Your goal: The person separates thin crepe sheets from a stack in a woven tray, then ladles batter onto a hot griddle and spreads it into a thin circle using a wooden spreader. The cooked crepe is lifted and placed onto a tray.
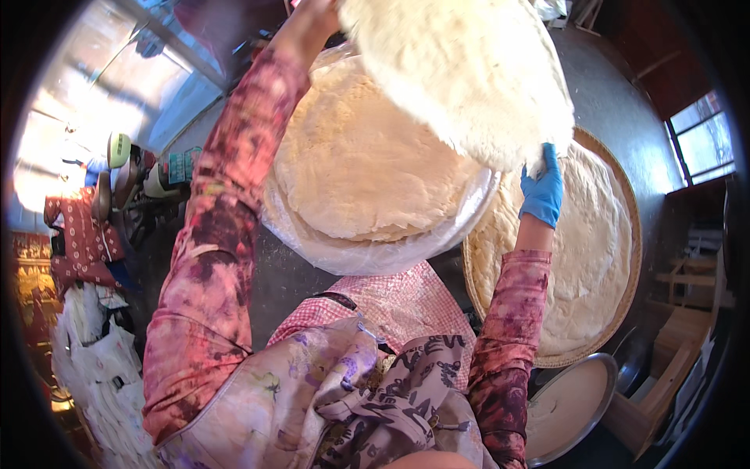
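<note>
A large, thin, pale flatbread [469, 70] hangs in the air between my hands, its top cut off by the upper edge. My right hand [543, 191], in a blue glove, grips its lower right rim between thumb and fingers. My left hand [316, 19] is at its upper left edge, partly out of the picture, its fingers mostly hidden. Below lies a stack of round flatbreads [367, 164] on clear plastic sheeting [336, 254]. To the right, more flatbread [590, 242] fills a round woven tray [634, 250]; the raised sheet overlaps both piles in view.
A metal basin [605, 391] with pale contents stands at lower right, beside a wooden frame [676, 344]. Shoes [129, 176], a brown patterned bag [82, 238] and white plastic bags [98, 367] are at the left. A checked pink cloth [391, 301] covers my lap.
</note>
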Available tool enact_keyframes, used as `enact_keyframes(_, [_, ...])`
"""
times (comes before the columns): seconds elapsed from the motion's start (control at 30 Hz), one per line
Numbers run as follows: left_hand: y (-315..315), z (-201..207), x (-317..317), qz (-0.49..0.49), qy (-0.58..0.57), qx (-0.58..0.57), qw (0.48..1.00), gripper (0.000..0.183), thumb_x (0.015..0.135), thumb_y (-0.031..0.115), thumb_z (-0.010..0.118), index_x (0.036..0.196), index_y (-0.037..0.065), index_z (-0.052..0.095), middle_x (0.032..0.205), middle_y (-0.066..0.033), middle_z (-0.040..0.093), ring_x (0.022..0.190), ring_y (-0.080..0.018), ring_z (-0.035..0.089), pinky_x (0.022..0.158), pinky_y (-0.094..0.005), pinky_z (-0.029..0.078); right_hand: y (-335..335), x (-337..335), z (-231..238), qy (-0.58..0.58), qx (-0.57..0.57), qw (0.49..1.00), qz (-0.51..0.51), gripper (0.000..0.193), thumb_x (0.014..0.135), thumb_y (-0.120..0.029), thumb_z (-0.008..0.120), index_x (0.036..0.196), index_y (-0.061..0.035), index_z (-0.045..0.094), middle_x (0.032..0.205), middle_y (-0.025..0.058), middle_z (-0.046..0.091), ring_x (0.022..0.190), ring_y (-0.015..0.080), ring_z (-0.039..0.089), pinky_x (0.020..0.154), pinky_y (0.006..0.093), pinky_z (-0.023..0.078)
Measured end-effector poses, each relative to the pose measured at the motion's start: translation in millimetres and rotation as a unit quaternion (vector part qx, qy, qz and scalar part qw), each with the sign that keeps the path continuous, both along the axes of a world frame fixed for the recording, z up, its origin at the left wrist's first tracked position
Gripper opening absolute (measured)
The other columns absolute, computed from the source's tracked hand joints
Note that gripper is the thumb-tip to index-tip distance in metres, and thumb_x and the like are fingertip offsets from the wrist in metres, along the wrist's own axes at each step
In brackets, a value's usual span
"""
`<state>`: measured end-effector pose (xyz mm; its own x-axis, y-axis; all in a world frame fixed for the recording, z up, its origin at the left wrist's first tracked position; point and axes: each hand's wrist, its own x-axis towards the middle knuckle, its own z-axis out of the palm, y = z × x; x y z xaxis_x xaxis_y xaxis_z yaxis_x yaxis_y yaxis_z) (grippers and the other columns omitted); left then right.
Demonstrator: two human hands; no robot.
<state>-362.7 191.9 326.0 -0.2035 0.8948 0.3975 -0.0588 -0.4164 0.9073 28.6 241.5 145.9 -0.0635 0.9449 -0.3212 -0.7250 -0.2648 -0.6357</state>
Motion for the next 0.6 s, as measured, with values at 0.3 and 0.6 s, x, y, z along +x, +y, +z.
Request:
enact_keyframes(0.3, [-199.8,-228.8,-83.9,0.222,-0.227,-0.312,0.896,0.035,0.078,0.009,0.060,0.110,-0.004,0.054,0.100,-0.0125,0.061,0.088,-0.0210,0.061,0.076,-0.0330,0.050,-54.5,-75.3,-65.7,-0.320,0.063,0.938,0.114,0.017,0.073,-0.003,0.068,0.086,-0.0069,0.059,0.069,-0.0017,0.057,0.052,0.0060,0.047,0.047,0.0202,0.037])
enact_keyframes(0.6, [-255.5,-326.1,-79.1,0.341,-0.145,-0.372,0.851,0.032,0.074,0.008,0.066,0.103,0.000,0.056,0.083,-0.0035,0.061,0.067,-0.0113,0.056,0.058,-0.0253,0.045,-84.8,-82.0,-99.6,-0.469,0.110,0.861,0.159,0.063,0.068,-0.001,0.067,0.126,0.0033,0.041,0.109,0.0119,0.056,0.083,0.0150,0.058,0.069,0.0278,0.049])
